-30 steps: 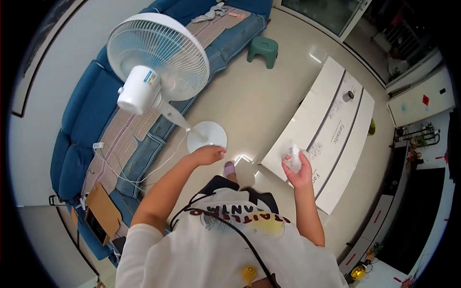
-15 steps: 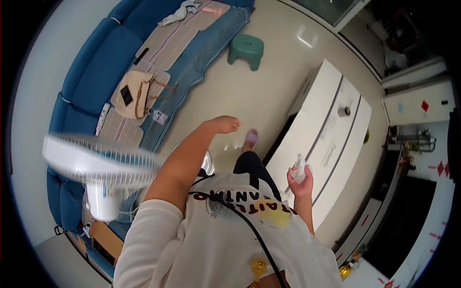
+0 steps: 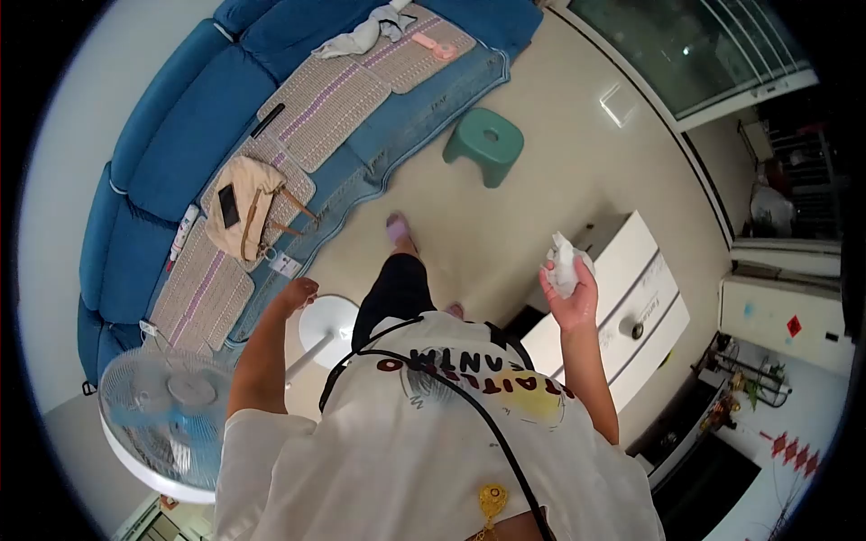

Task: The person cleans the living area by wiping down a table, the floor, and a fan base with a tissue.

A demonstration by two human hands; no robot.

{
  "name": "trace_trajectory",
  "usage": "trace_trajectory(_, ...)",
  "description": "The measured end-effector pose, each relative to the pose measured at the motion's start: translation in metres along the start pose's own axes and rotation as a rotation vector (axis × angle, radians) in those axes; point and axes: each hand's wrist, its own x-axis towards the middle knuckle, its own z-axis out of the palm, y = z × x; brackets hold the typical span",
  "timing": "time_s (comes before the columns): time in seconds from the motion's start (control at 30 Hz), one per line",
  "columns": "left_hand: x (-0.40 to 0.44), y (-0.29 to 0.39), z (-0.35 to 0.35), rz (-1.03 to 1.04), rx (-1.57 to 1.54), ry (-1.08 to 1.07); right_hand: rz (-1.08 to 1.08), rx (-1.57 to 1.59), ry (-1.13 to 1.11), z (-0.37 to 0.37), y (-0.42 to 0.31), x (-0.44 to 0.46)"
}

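Observation:
My right hand [image 3: 575, 305] holds a crumpled white tissue [image 3: 563, 267] in its fingers, palm turned up, above the near end of the white table [image 3: 622, 311]. My left hand [image 3: 296, 296] hangs at the left with its fingers curled in, and nothing shows in them. It is between the sofa's edge and the round white base [image 3: 329, 326] of a standing fan. The fan's caged head [image 3: 167, 419] is at the lower left, beside my left forearm.
A blue sofa [image 3: 180, 135] with woven mats runs along the left. On it lie a beige bag [image 3: 236, 236] with a dark phone, a black stick-like object [image 3: 268, 120] and a pink handheld fan [image 3: 435, 45]. A green stool [image 3: 484, 144] stands on the floor ahead. A glass door [image 3: 686, 54] is beyond.
My body has moved forward and the view has turned. My left hand has swung back to the left side. The right hand still holds the tissue, now raised higher in view.

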Motion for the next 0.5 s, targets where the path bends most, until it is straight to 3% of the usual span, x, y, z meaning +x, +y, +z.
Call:
trace_trajectory(0.03, 0.014, 0.014, -0.007, -0.012, -0.061, -0.017, 0.004, 0.003, -0.012, 0.02, -0.001, 0.019)
trace_trajectory(0.07, 0.045, 0.022, -0.016, 0.156, -0.132, -0.065, 0.024, 0.021, -0.056, 0.036, 0.0, 0.04)
trace_trajectory(0.1, 0.072, 0.048, -0.021, 0.281, -0.009, -0.049, 0.022, 0.012, -0.063, 0.056, 0.003, 0.06)
trace_trajectory(0.13, 0.098, 0.082, -0.022, 0.405, 0.117, -0.028, 0.017, 0.001, -0.129, 0.078, 0.007, 0.078)
trace_trajectory(0.2, 0.131, 0.164, -0.02, 0.596, -0.064, -0.235, 0.012, -0.013, -0.203, 0.127, 0.018, 0.122)
trace_trajectory(0.23, 0.126, 0.224, -0.02, 0.699, 0.15, -0.237, -0.032, -0.166, -0.21, 0.148, 0.025, 0.141)
trace_trajectory(0.3, 0.127, 0.303, -0.009, 0.659, 0.037, -0.52, -0.058, -0.326, -0.185, 0.179, 0.046, 0.169)
trace_trajectory(0.37, 0.108, 0.386, -0.017, 0.59, -0.219, -0.708, -0.314, -0.851, -0.282, 0.222, 0.068, 0.216)
trace_trajectory(0.43, 0.109, 0.427, -0.014, 0.506, -0.563, -0.854, -0.501, -1.134, -0.351, 0.273, 0.085, 0.244)
trace_trajectory(0.47, 0.125, 0.44, -0.011, 0.503, -0.719, -0.784, -0.7, -1.686, -0.348, 0.289, 0.085, 0.264)
trace_trajectory(0.5, 0.14, 0.453, -0.014, 0.498, -0.876, -0.711, -0.701, -1.686, -0.352, 0.304, 0.085, 0.282)
